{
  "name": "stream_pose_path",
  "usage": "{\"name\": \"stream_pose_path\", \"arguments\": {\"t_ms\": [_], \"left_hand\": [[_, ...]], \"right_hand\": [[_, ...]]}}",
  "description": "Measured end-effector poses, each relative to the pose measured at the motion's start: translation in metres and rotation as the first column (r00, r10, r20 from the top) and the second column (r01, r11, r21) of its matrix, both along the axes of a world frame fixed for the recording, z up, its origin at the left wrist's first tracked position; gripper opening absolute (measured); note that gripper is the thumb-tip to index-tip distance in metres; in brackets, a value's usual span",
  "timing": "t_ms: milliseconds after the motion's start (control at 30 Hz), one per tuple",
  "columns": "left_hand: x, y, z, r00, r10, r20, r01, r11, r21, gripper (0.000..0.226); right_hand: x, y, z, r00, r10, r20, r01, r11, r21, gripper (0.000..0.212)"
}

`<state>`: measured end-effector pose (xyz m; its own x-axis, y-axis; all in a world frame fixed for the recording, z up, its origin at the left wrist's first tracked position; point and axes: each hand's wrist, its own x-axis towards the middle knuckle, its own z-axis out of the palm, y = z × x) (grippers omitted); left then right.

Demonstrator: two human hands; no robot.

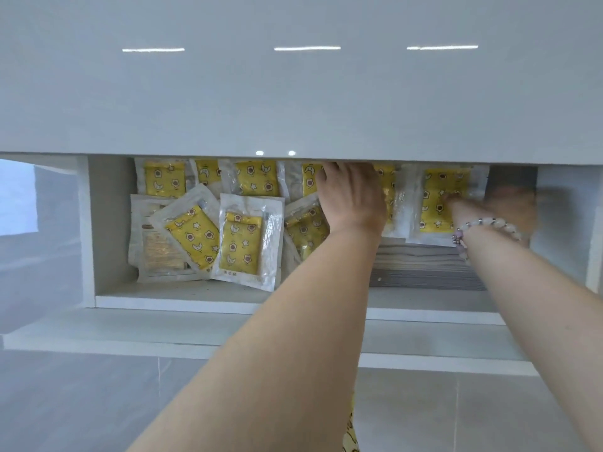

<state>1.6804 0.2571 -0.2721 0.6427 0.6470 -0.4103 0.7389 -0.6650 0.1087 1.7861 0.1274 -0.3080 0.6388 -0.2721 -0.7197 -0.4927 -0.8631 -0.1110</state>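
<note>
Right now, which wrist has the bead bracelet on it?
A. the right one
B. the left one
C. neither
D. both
A: the bead bracelet circles the wrist of the right hand, while the wrist of the left hand is bare.

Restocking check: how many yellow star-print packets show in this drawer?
9 yellow packets: six along the back, three in front; others may hide under the left hand or blurred right hand.

Above the drawer [195,303], the counter [293,93] is glossy white and mirrors the lamps. The drawer itself is smooth, matt white board. Inside it, the packets [243,243] are clear, crinkled, shiny plastic over yellow printed inserts. Over its right part hangs a bracelet [489,224] of smooth, pearly beads. Below it lie glossy grey floor tiles [81,402].
</note>
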Motion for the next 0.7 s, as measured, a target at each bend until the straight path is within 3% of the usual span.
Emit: {"name": "stream_pose_path", "arguments": {"t_ms": [33, 100, 133, 200, 300, 400, 567, 700], "left_hand": [[0.0, 0.001, 0.002, 1.0, -0.016, 0.017, 0.016, 1.0, 0.006, 0.02], [-0.003, 0.006, 0.015, 0.997, -0.064, 0.046, 0.067, 0.996, -0.067, 0.019], [-0.008, 0.008, 0.022, 0.995, -0.086, 0.059, 0.093, 0.988, -0.127, 0.024], [-0.02, 0.012, 0.043, 0.99, -0.141, 0.022, 0.142, 0.957, -0.253, 0.037], [-0.047, 0.023, 0.086, 0.934, -0.348, -0.078, 0.291, 0.871, -0.396, 0.036], [-0.07, 0.045, 0.143, 0.876, -0.479, -0.065, 0.42, 0.82, -0.389, 0.034], [-0.087, 0.095, 0.283, 0.953, -0.302, -0.035, 0.285, 0.927, -0.245, 0.03], [-0.124, 0.144, 0.39, 0.998, -0.06, 0.003, 0.06, 0.992, -0.113, 0.029]], "right_hand": [[-0.004, 0.005, 0.011, 0.997, 0.062, 0.048, -0.062, 0.998, 0.005, 0.084], [-0.022, 0.022, 0.035, 0.977, 0.168, 0.131, -0.165, 0.986, -0.027, 0.041], [-0.031, 0.028, 0.042, 0.956, 0.212, 0.201, -0.221, 0.975, 0.026, 0.032], [-0.049, 0.04, 0.062, 0.925, 0.342, 0.167, -0.343, 0.939, -0.023, 0.018], [-0.062, 0.071, 0.111, 0.813, 0.564, -0.148, -0.57, 0.822, 0.0, 0.04], [-0.058, 0.103, 0.189, 0.528, 0.813, -0.245, -0.824, 0.561, 0.084, 0.04], [-0.058, 0.157, 0.348, 0.407, 0.913, 0.032, -0.913, 0.407, 0.03, 0.024], [-0.094, 0.196, 0.458, 0.167, 0.952, 0.257, -0.978, 0.193, -0.079, 0.029]]}}
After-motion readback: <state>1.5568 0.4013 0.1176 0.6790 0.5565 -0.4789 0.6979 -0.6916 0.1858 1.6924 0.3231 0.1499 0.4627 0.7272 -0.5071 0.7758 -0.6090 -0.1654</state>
